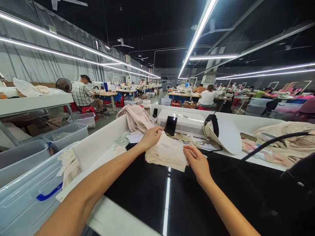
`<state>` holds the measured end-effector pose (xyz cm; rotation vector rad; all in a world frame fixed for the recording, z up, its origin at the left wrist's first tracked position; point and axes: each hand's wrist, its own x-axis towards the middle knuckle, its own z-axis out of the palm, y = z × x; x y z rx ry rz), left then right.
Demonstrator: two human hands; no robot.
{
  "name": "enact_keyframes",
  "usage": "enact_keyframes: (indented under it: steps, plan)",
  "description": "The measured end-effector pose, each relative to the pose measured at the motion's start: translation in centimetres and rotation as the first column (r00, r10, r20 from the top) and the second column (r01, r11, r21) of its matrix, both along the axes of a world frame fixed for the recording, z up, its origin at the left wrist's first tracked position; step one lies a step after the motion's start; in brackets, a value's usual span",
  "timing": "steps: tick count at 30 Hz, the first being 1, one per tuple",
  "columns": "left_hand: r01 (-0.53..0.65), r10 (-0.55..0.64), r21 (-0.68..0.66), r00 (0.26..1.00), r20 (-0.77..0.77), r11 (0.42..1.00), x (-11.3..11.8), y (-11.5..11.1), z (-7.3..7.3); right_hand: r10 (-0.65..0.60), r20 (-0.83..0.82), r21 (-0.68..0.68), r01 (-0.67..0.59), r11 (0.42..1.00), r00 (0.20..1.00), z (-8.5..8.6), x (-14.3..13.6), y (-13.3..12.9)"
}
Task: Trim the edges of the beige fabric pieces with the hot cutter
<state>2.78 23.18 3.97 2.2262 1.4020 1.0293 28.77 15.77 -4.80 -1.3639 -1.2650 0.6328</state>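
A stack of cream fabric pieces (167,151) is spread between my two hands above the glossy black table top (142,196). My left hand (150,137) is closed on the far left corner of the stack, thumb and fingers pinching it. At the right edge, my right hand (198,163) grips the cloth, its thumb side towards me and some fingertips hidden behind. Layered edges show along the near side of the stack. Just beyond it a dark phone-like device (170,125) leans against a white vented machine (187,123).
Folded beige cloth (137,119) and greenish string (121,141) lie at the left. A white round-shaded lamp (228,137) and a black cable (273,144) stand at the right. Plastic bins (22,203) sit left below the table; people work at sewing machines beyond.
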Motion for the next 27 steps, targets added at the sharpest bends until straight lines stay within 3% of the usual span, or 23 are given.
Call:
enact_keyframes:
  steps: [5,12,18,23,27]
  plan:
    - [-0.038,0.033,-0.057,0.996,-0.088,0.998,-1.0,1.2,-2.5,-0.025,0.098,-0.070,0.032,0.997,0.995,-2.3,0.3,3.9]
    - [-0.077,0.043,-0.147,0.974,-0.223,0.986,-2.2,0.7,-5.4,-0.030,0.416,-0.069,0.064,0.996,0.909,-4.1,-1.5,4.4]
    - [-0.115,0.072,-0.132,0.954,-0.292,0.985,-3.6,0.7,-5.3,-0.111,0.630,0.031,0.118,0.992,0.768,-3.6,-3.8,3.8]
    - [-0.172,0.140,-0.070,0.933,-0.331,0.983,-4.5,0.8,-4.6,-0.110,0.709,0.094,0.061,0.994,0.696,-3.1,-5.7,3.6]
    - [-0.079,0.092,0.054,0.944,-0.315,0.995,-3.6,1.3,-3.6,-0.095,0.736,0.113,0.016,0.993,0.670,-3.2,-7.1,4.3]
